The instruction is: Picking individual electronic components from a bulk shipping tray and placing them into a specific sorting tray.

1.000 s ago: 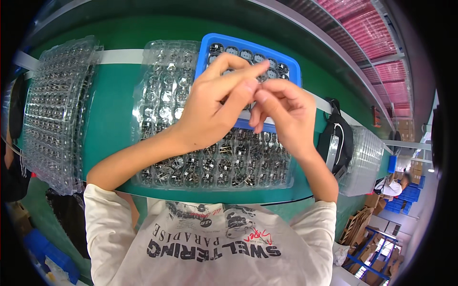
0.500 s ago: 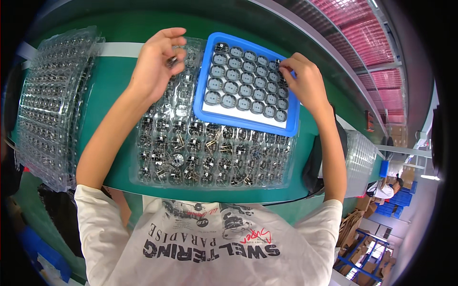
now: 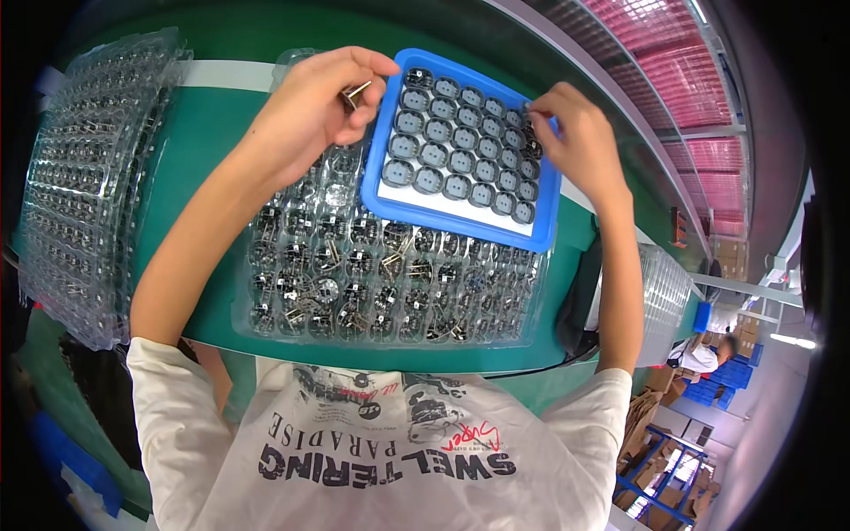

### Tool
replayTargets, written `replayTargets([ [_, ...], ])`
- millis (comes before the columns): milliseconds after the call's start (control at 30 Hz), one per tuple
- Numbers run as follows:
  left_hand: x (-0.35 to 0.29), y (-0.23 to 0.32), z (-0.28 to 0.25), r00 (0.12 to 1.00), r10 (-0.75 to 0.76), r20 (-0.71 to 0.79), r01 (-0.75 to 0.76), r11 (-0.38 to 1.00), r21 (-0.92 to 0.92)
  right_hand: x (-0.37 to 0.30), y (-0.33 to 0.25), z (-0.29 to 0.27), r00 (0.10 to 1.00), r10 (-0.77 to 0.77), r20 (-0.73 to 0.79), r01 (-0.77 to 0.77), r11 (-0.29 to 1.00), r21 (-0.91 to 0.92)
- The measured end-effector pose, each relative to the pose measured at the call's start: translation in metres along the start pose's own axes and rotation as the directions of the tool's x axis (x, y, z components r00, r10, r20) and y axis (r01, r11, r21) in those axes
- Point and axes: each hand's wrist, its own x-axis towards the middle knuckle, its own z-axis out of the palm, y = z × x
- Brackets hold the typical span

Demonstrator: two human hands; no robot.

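Observation:
A blue tray holds rows of grey rounded plastic housings, most with small holes showing. One far-left housing and some along the right side hold a dark circuit board. My left hand is beside the tray's far-left corner, its curled fingers holding a small circuit board with a shiny metal edge. At the tray's far-right corner, my right hand has thumb and fingertips pinched over the last column of housings; what lies between them is hidden.
Under the tray lies a clear blister tray full of small circuit boards, on a green worktop. More filled blister trays are stacked at left. A dark object and clear trays stand at right. Another person is far off.
My left hand has moved right, toward the tray's far-left corner, turning the circuit board in its fingers. My right hand has shifted slightly up and right, still at the tray's far-right corner.

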Motion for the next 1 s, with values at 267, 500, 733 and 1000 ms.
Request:
replayTargets([
  [267, -0.002, 0.015, 0.0, 1.0, 0.02, -0.012, -0.015, 0.949, 0.314, -0.004, 0.004, -0.013, 0.972, -0.203, 0.122, 0.19, 0.976, 0.106],
  [500, 0.044, 0.004, 0.001, 0.89, 0.408, 0.205, -0.343, 0.299, 0.89, -0.001, -0.001, -0.01, 0.949, -0.197, 0.247, 0.178, 0.979, 0.097],
  [733, 0.103, -0.007, -0.007, 0.924, 0.299, 0.237, -0.311, 0.231, 0.922, 0.003, -0.003, -0.01, 0.935, -0.178, 0.308, 0.157, 0.983, 0.095],
  [1000, 0.103, -0.01, -0.005, 0.907, 0.212, 0.364, -0.421, 0.415, 0.807, 0.008, -0.003, -0.007, 0.924, -0.202, 0.324, 0.177, 0.978, 0.105],
])
